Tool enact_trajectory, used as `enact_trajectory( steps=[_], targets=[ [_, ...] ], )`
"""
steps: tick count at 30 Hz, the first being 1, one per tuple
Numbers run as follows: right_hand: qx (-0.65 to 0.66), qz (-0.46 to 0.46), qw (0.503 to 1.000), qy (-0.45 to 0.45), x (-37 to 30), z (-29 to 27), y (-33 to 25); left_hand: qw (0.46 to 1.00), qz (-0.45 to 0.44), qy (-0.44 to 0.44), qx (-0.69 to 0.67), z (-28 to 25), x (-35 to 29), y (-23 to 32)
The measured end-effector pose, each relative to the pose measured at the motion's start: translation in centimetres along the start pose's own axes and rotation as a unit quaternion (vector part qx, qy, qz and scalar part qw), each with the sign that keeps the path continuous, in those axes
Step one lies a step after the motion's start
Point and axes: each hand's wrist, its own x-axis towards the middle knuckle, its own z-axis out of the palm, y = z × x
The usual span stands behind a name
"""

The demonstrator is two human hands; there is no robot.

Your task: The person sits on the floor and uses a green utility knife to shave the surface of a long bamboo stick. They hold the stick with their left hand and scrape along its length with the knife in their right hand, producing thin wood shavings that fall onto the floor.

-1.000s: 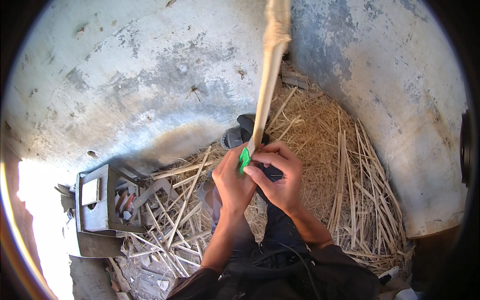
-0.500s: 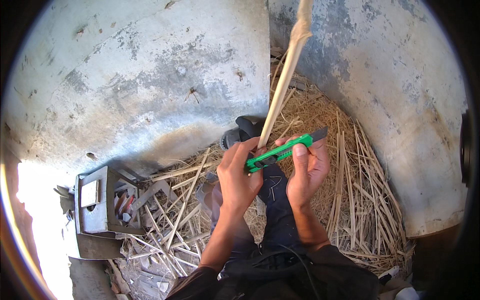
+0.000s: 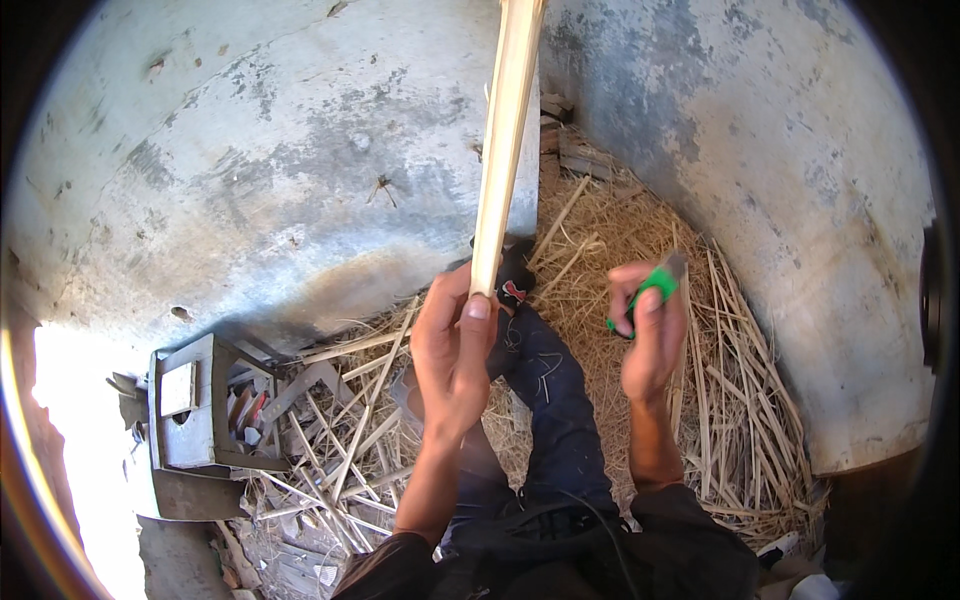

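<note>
From the head view I see my left hand [image 3: 452, 362] closed around the lower end of a long pale cane strip [image 3: 505, 140]; the strip rises steeply from my thumb to the top edge of the picture, crossing the grey plastered wall [image 3: 250, 170]; my right hand [image 3: 650, 335] is closed on a green-handled knife [image 3: 650, 290] — its tip points up and to the right, and it stands well apart from the strip; the blade itself is too blurred for me to say more than that something greyish shows past the green handle. Below the hands my leg in dark blue trousers [image 3: 550, 400] stretches forward, ending in a dark shoe [image 3: 512, 275] just behind the strip's lower end; the floor is covered with straw and split cane offcuts [image 3: 720, 400]; to the left, near the wall, a small grey wooden box [image 3: 190, 410] sits open at the side — with odd bits inside that I cannot make out.
</note>
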Motion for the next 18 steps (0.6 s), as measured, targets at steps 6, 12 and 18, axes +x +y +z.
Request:
enact_trajectory(
  steps=[6,12,18],
  targets=[
    [-0.088,-0.056,0.986,-0.133,-1.3,-0.6,0.4,0.996,-0.078,-0.027,0.033,-0.6,-1.1,4.0],
    [-0.158,-0.109,0.972,-0.133,-1.9,-1.2,-0.2,0.982,-0.154,-0.065,0.089,-0.9,-4.0,2.7],
    [-0.252,-0.103,0.941,-0.201,-2.3,-1.6,-0.3,0.981,-0.149,-0.084,0.091,-0.9,-6.1,1.3]
  ],
)
